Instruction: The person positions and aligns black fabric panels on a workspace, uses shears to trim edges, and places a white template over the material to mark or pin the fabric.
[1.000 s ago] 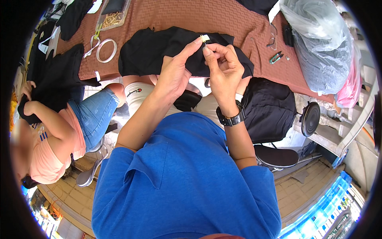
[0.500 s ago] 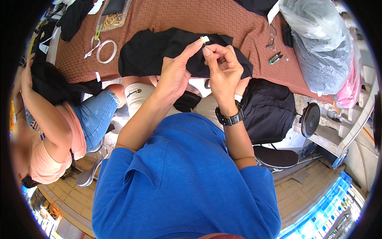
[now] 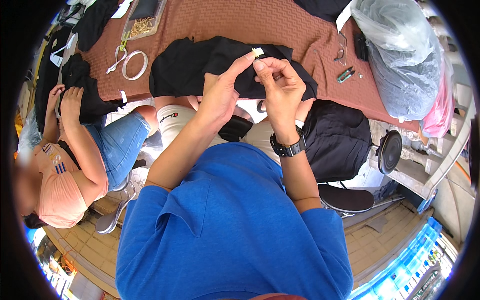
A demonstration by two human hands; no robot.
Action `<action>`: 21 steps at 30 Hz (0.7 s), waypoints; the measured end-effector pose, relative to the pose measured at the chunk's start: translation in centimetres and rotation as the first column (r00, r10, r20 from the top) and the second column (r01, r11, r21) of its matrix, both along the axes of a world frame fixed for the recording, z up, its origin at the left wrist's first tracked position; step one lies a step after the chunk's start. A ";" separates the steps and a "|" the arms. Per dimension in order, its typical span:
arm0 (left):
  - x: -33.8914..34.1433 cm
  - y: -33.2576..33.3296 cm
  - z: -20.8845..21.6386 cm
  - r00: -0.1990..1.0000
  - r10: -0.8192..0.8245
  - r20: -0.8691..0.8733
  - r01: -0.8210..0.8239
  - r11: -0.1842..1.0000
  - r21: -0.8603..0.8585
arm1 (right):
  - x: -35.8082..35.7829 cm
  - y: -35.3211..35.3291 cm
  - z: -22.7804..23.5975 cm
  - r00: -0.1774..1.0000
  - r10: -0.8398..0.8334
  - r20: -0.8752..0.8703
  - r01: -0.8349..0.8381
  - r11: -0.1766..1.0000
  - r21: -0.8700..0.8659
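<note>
A small white tag [image 3: 258, 51] sits pinched between the fingertips of the left hand [image 3: 220, 92] and the right hand [image 3: 280, 87], just above the black garment [image 3: 200, 67] on the brown table [image 3: 240, 22].

I note a bench [image 3: 210, 20] under a brown patterned cloth [image 3: 300, 30], a tan tiled floor [image 3: 385, 235], a black stool [image 3: 345, 197], and bright daylight throughout.
</note>
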State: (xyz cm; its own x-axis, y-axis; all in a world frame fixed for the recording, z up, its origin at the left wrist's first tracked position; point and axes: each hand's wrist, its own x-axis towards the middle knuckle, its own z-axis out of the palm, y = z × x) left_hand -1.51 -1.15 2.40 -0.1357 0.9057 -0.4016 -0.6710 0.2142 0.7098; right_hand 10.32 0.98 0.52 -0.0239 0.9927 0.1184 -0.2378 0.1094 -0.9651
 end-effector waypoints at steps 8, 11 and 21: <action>-0.2 0.1 -0.5 0.990 0.059 -0.128 -0.041 0.990 0.137 | -0.2 0.0 0.5 0.985 0.065 -0.161 -0.062 0.998 0.024; -0.2 0.2 -0.4 0.979 0.129 -0.159 -0.098 0.977 0.190 | 0.1 0.7 0.8 0.998 0.051 0.040 -0.055 0.990 0.128; -0.2 1.1 -1.5 0.909 0.198 -0.366 -0.045 0.921 0.386 | 1.8 3.5 4.2 0.823 0.009 0.567 -0.290 0.866 0.408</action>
